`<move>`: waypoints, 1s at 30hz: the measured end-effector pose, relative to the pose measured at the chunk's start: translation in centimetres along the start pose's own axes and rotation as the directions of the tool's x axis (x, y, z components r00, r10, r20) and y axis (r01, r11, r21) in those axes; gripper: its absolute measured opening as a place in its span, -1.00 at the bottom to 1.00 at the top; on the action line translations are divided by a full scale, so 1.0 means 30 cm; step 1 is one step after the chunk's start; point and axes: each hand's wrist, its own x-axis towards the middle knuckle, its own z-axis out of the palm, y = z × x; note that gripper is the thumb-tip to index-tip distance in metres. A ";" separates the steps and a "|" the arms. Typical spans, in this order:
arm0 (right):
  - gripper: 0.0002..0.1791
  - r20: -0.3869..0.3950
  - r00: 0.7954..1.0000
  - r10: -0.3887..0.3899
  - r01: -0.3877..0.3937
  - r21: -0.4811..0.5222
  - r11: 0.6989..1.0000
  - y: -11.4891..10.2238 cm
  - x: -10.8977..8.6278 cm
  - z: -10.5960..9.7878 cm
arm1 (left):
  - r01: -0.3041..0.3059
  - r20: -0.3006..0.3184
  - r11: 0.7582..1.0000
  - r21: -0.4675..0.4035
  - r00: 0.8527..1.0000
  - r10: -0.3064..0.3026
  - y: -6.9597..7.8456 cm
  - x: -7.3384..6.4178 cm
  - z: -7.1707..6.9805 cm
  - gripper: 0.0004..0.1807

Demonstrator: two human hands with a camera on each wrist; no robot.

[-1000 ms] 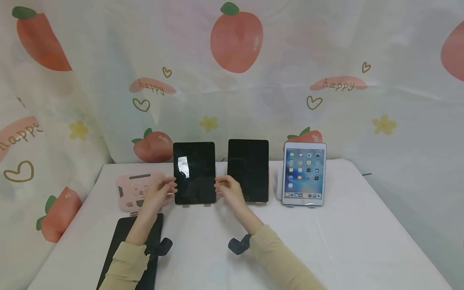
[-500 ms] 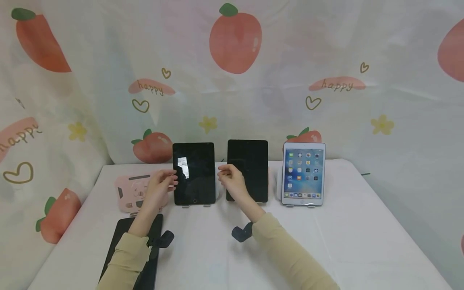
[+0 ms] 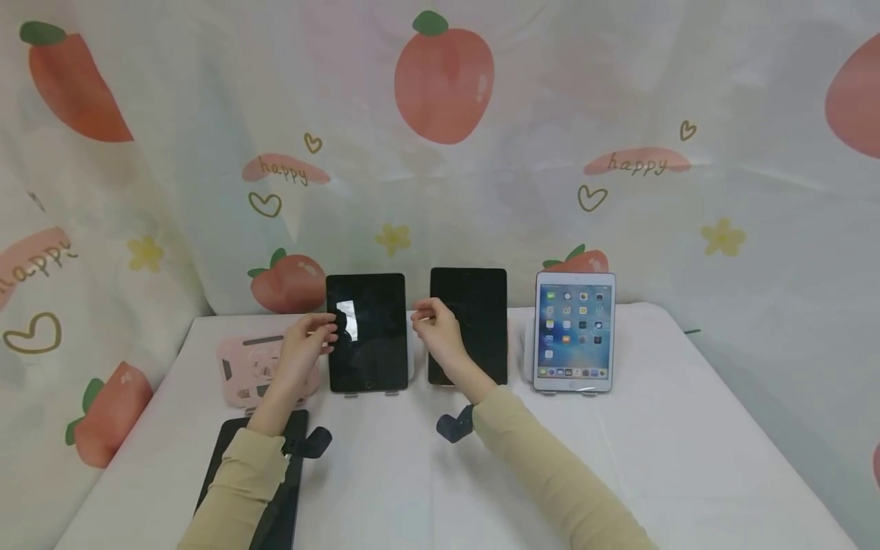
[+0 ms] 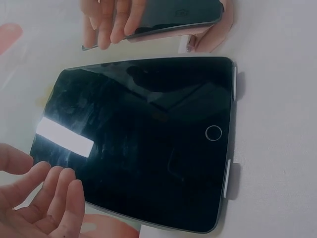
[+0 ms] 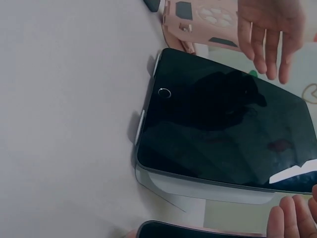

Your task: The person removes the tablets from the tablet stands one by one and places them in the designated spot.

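Observation:
A black tablet (image 3: 367,336) leans upright on a stand, its screen dark with a bright white reflection. By its left edge is my left hand (image 3: 305,345), the fingers loosely bent and not wrapped round the tablet. My right hand (image 3: 440,334) hovers off the right edge, in front of a second black tablet (image 3: 477,321), whose lower left part it covers. Seen from the right wrist, the left hand's fingers (image 5: 271,47) hang nearly straight beside the edge. In the left wrist view, two small stand lips (image 4: 228,178) hold the first tablet's lower edge.
A pink tablet case (image 3: 237,370) stands at the left, partly behind my left hand. Beneath my left forearm lies a large dark flat tablet-like slab (image 3: 292,489). A white tablet (image 3: 576,328) with a lit screen stands at the right on the white-covered table (image 3: 687,458).
Both hands have moved up along the tablet's sides. The right fingers, earlier at the right edge, came away from it. The tablet stays on its stand.

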 end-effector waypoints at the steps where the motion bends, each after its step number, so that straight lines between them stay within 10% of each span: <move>1: -0.67 -0.003 1.000 -0.008 0.008 -0.010 1.000 -0.003 0.005 0.001 | 0.001 0.001 1.000 0.003 1.000 -0.001 0.002 0.003 -0.001 -0.61; 30: -0.60 -0.031 0.998 -0.053 0.046 -0.196 0.980 -0.048 0.098 0.038 | -0.054 -0.057 0.994 0.096 0.997 0.059 0.046 0.120 -0.046 -0.64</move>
